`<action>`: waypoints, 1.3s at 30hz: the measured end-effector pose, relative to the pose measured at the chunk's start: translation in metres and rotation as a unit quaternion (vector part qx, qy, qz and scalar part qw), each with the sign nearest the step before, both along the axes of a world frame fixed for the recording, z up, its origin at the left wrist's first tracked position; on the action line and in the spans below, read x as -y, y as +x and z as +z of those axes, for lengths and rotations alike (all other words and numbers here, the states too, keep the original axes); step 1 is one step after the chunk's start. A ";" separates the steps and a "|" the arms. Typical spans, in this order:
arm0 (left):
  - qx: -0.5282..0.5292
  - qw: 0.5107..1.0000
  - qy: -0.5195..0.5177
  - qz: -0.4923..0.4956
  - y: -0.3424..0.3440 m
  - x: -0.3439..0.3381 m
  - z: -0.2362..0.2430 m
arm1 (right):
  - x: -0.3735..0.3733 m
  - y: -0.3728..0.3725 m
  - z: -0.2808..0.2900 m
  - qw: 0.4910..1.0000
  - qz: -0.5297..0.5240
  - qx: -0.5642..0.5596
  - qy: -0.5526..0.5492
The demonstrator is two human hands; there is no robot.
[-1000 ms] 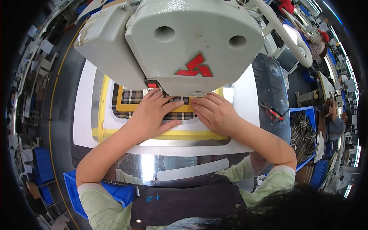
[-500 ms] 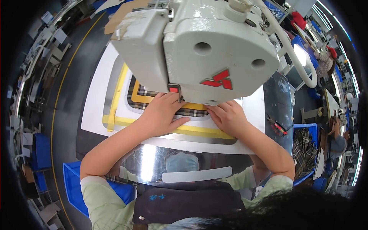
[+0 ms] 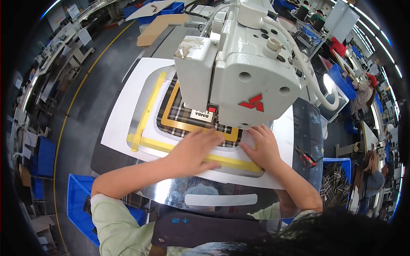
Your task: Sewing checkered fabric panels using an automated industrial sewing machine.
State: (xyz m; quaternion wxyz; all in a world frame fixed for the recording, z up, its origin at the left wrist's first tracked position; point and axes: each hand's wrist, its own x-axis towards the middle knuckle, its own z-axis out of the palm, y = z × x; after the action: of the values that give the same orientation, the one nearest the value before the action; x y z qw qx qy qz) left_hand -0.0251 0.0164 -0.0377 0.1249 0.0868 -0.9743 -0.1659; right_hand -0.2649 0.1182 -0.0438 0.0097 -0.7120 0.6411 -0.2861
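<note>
A plaid fabric piece (image 3: 181,113) lies under the head of a white sewing machine (image 3: 256,64), with a yellow frame (image 3: 177,124) on top of it. A small white label (image 3: 201,115) sits on the plaid inside the frame, close to the needle area. My left hand (image 3: 192,152), slightly blurred, is over the frame's near edge with its fingers apart and nothing in them. My right hand (image 3: 264,147) rests with outstretched fingers beside the frame's right corner. Under it all is a white template sheet (image 3: 121,123) with yellow tape strips (image 3: 149,111).
Red-handled snips (image 3: 306,158) lie on the dark table at right. Blue bins stand either side of me, the right bin (image 3: 337,161) holding plaid pieces. A pale strip (image 3: 221,199) lies on the shiny near table edge. Other people work at far right.
My left hand has drawn back from beside the needle area toward me. My right hand has come off the frame to its right. The view has shifted, and the label now shows.
</note>
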 end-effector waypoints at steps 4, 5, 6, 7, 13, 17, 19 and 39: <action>0.023 0.981 0.083 -0.172 0.006 -0.063 0.001 | -0.001 0.003 0.001 0.998 -0.027 -0.012 0.051; 0.024 0.976 0.052 -0.210 0.007 -0.073 -0.007 | -0.001 0.002 0.003 0.997 -0.035 -0.011 0.074; 0.022 0.967 0.022 -0.253 0.005 -0.076 -0.013 | -0.001 0.001 0.003 0.996 -0.047 -0.012 0.074; 0.022 0.967 0.035 -0.250 0.006 -0.075 -0.016 | -0.001 0.000 0.000 0.998 -0.030 -0.014 0.052; 0.087 0.963 -0.033 -0.254 0.008 -0.061 -0.008 | -0.013 -0.017 -0.010 0.998 -0.026 -0.028 0.050; 0.091 0.960 -0.016 -0.265 -0.001 -0.059 -0.001 | -0.030 -0.032 -0.002 0.995 -0.046 -0.018 0.087; 0.079 0.961 0.030 -0.263 -0.001 -0.055 0.007 | -0.033 -0.032 0.005 0.994 -0.056 -0.018 0.092; -0.089 0.966 0.139 -0.197 0.018 -0.003 0.041 | -0.048 -0.046 0.028 0.991 -0.120 0.050 0.019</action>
State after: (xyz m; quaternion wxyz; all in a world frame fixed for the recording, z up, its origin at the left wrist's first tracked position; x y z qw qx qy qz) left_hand -0.0069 0.0193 0.0029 0.1625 -0.1055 -0.9246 -0.3279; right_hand -0.3114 0.1661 -0.0161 0.0205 -0.6144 0.7260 -0.3082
